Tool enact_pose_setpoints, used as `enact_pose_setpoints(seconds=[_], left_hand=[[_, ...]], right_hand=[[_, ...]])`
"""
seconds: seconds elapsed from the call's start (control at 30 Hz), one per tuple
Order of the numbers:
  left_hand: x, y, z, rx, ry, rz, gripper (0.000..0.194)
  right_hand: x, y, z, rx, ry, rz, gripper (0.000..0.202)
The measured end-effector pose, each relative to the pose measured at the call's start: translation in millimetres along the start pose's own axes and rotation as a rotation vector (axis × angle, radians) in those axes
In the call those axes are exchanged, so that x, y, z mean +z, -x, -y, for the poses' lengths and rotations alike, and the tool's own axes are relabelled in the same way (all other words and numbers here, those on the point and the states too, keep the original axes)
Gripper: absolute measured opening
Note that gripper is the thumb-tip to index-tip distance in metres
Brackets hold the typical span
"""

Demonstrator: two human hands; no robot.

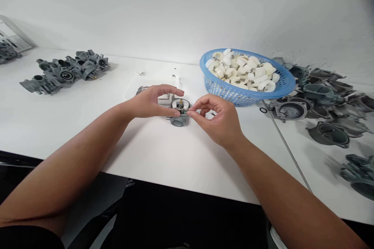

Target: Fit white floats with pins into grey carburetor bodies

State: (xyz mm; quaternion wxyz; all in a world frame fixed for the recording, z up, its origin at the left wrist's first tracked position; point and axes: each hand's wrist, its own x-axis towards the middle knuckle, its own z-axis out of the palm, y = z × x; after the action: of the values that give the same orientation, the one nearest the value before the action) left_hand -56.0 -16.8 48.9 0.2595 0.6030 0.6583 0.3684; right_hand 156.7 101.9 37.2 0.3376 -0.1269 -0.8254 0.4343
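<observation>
A small grey metal carburetor body (179, 120) with a white plastic part and a brass piece on top rests on the white table in front of me. My left hand (154, 101) is at its left side, the thumb pressed on the top and the fingers arched above. From the right, my right hand (217, 118) reaches the body's edge. Its thumb and index finger are pinched together there, and what lies between them is too small to make out.
Behind on the right stands a blue basket (245, 95) full of white plastic floats. Grey metal bowls (329, 134) are piled to its right, with a black ring (263, 110) nearby. More carburetor bodies (67, 72) lie at the left. A shallow white tray (131, 85) sits behind my left hand.
</observation>
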Motion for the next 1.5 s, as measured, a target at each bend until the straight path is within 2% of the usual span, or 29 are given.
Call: enact_pose_setpoints(seconds=[0.2, 0.53, 0.83, 1.1, 1.5], left_hand=[[-4.7, 0, 5, 0.038, -0.057, 0.032, 0.058], [-0.8, -2, -2, -0.042, 0.033, 0.059, 0.06], [-1.5, -3, 1, -0.009, 0.001, 0.041, 0.056], [-2.1, -3, 1, 0.011, -0.029, 0.041, 0.051], [-1.0, -3, 2, 0.013, -0.023, 0.033, 0.051]], right_hand=[[2, 2, -1, -0.048, 0.058, -0.022, 0.01], [9, 3, -1, -0.221, 0.239, -0.07, 0.014], [12, 4, 1, -0.124, 0.119, -0.082, 0.015], [15, 4, -2, -0.249, 0.228, -0.111, 0.015], [15, 2, -5, -0.293, 0.264, -0.124, 0.015]])
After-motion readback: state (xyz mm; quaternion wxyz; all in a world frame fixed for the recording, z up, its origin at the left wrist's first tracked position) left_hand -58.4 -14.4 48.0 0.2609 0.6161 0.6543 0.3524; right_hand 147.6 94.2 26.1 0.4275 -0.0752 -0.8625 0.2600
